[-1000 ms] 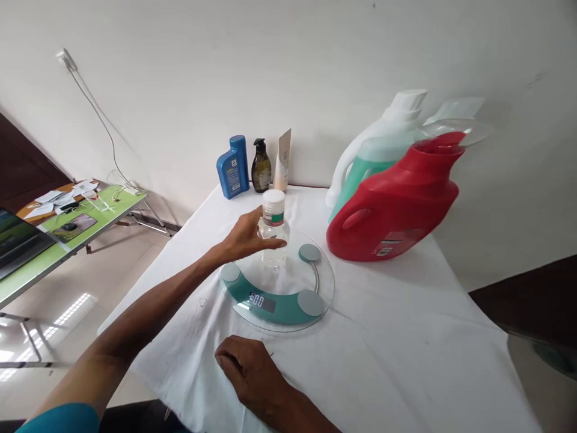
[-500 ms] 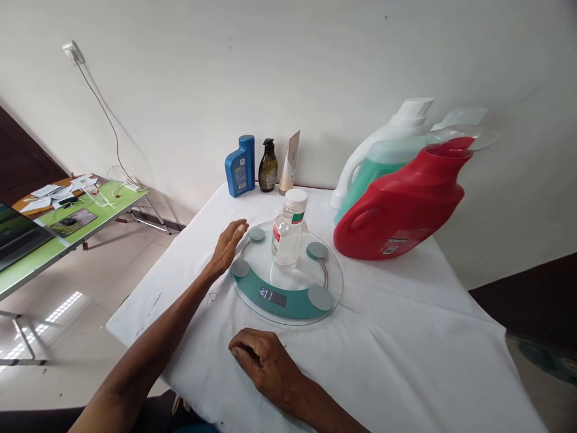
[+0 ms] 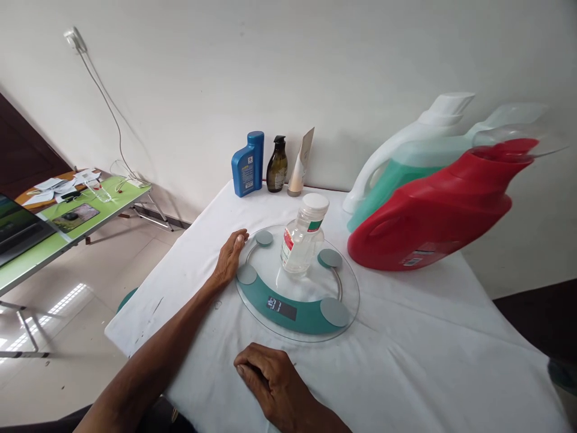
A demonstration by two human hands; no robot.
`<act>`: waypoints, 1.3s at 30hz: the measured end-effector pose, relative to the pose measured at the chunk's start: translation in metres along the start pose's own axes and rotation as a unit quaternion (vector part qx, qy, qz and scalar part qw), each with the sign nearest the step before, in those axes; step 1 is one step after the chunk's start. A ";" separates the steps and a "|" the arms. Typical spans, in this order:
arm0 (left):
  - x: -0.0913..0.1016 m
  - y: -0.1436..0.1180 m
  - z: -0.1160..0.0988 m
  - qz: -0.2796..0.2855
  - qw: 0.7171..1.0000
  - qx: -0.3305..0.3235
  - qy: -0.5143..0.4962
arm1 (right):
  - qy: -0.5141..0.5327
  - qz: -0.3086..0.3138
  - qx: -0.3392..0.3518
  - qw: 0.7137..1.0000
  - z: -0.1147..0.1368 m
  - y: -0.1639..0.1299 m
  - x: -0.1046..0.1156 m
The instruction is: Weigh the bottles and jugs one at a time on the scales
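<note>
A small clear bottle (image 3: 303, 239) with a white cap stands upright on a round glass scale (image 3: 298, 284) with a teal band and a lit display. My left hand (image 3: 231, 258) rests on the white tablecloth at the scale's left rim, fingers relaxed, holding nothing. My right hand (image 3: 270, 382) lies palm down on the cloth in front of the scale, fingers curled, holding nothing.
A red jug (image 3: 442, 210) and a white-and-green jug (image 3: 401, 165) stand to the right of the scale. A blue bottle (image 3: 247, 163), a dark pump bottle (image 3: 276, 164) and a beige tube (image 3: 300, 163) line the wall. A green side table (image 3: 67, 222) stands at left.
My left hand let go of the clear bottle, leaving it on the scale, and came down to the cloth beside the scale's left rim. The right hand stayed put.
</note>
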State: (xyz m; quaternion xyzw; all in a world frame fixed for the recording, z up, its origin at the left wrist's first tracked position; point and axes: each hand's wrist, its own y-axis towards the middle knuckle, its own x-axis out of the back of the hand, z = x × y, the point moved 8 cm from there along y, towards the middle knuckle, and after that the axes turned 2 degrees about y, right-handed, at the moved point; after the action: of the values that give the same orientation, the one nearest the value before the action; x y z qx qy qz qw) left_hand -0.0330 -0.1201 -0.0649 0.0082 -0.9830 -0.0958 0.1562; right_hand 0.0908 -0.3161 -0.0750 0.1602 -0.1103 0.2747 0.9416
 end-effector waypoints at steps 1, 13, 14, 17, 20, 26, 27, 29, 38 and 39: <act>0.000 0.001 0.001 0.002 1.000 0.003 -0.005 | -0.001 0.000 0.005 1.000 0.000 0.000 0.000; -0.001 0.005 0.005 0.004 1.000 0.005 -0.010 | -0.013 -0.005 0.032 0.999 -0.002 -0.003 -0.002; -0.001 0.005 0.005 0.004 1.000 0.003 -0.008 | -0.014 -0.006 0.032 0.999 -0.002 -0.003 -0.002; -0.001 0.005 0.005 0.004 1.000 0.000 0.001 | -0.013 -0.005 0.030 0.999 -0.002 -0.003 -0.002; -0.001 0.005 0.004 0.003 1.000 -0.003 0.016 | -0.007 -0.006 0.030 1.000 -0.001 -0.003 -0.002; -0.001 0.005 0.003 0.002 1.000 -0.011 0.028 | -0.004 -0.004 0.028 1.000 -0.001 -0.003 -0.002; -0.001 0.005 0.003 0.001 1.000 -0.011 0.027 | -0.005 -0.004 0.029 1.000 -0.001 -0.003 -0.002; -0.001 0.005 0.003 0.002 1.000 -0.012 0.026 | -0.006 -0.004 0.031 0.999 -0.002 -0.003 -0.002; -0.001 0.006 0.002 0.002 0.999 -0.019 0.041 | -0.014 0.000 0.025 1.000 -0.002 -0.004 -0.002; -0.001 0.006 0.002 0.003 0.999 -0.019 0.044 | -0.018 0.000 0.024 1.000 -0.002 -0.004 -0.002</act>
State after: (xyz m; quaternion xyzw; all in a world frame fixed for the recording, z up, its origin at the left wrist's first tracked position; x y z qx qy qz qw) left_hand -0.0325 -0.1134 -0.0661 0.0067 -0.9732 -0.1134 0.1998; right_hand 0.0912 -0.3193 -0.0787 0.1879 -0.1206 0.2745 0.9353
